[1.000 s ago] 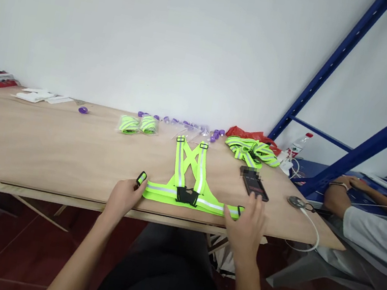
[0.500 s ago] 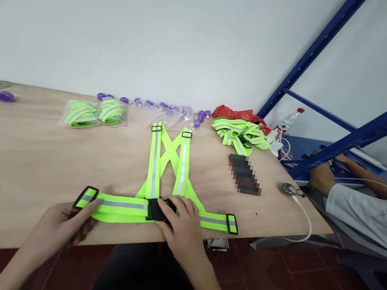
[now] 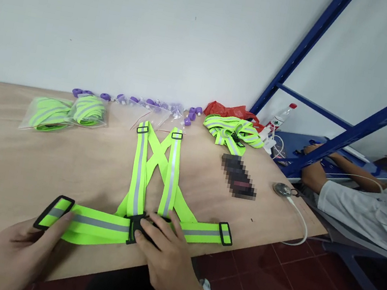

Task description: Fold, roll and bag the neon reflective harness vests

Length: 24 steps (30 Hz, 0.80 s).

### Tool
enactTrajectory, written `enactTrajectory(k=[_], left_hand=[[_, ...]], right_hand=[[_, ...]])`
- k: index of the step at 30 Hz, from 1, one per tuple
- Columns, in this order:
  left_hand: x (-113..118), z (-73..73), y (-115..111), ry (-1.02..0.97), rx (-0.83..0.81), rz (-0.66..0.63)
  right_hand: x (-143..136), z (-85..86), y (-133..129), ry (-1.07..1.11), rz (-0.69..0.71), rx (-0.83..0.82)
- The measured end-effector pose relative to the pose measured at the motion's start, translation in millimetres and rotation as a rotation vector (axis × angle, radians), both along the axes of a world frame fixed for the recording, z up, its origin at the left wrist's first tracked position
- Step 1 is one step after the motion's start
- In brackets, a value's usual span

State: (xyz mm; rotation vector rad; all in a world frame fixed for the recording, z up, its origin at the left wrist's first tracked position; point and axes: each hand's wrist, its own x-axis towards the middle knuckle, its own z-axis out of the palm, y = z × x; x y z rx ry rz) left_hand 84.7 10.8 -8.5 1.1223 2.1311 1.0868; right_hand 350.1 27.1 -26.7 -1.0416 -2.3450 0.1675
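A fluorescent yellow-green reflective vest (image 3: 138, 175) made of straps lies spread on the table, its shoulder straps crossing in an X. My left hand (image 3: 24, 242) pinches the waist strap at its left end, by the black slide adjuster (image 3: 54, 213), with the thumb on top; that end is a little raised. My right hand (image 3: 168, 255) lies with fingers apart over the black buckle (image 3: 135, 229) at the middle of the waist strap, partly hiding it. Farther right, another slide adjuster (image 3: 226, 233) rests at the strap's other end.
Two bagged vests (image 3: 51, 114) lie at the back left. Purple caps (image 3: 105, 96) and clear bags (image 3: 153, 117) line the wall. A loose vest (image 3: 233, 131), red plastic bag (image 3: 227, 111), blurred dark object (image 3: 238, 175) and cabled round device (image 3: 282, 189) are right. A person's sleeve (image 3: 354, 208) shows beyond.
The view has shifted, so the table's things appear farther left. My left hand still grips the strap end, now lower and nearer the camera; my right hand remains on the buckle.
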Motion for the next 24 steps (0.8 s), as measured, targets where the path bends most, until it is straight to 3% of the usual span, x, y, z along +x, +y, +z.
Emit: enactTrajectory(k=[3, 6, 9, 11, 13, 14, 19, 24], left_hand=[[18, 12.4, 8, 0.005, 0.169, 0.084], [39, 31.6, 23, 0.056, 0.283, -0.096], [73, 49.2, 42, 0.173, 0.383, -0.442], [100, 53.8, 53, 0.213, 0.308, -0.824], [125, 50.5, 62, 0.342, 0.232, -1.123], [135, 46.3, 66, 0.418, 0.215, -1.180], [152, 20.5, 80, 0.546, 0.165, -1.294], [149, 14.3, 92, 0.519, 0.121, -1.382]], right_hand=[[-3, 3.2, -1, -0.042, 0.048, -0.020], [-4, 10.1, 0, -0.124, 0.056, -0.052], [-8, 11.6, -4, -0.163, 0.048, -0.009], [-13, 8.5, -9, -0.166, 0.002, 0.040], [-18, 3.8, -17, -0.165, -0.061, 0.034], [-20, 1.5, -20, -0.168, -0.083, 0.011], [-26, -5.6, -34, -0.176, -0.120, -0.090], [-21, -3.2, -35, -0.061, -0.077, -0.121]])
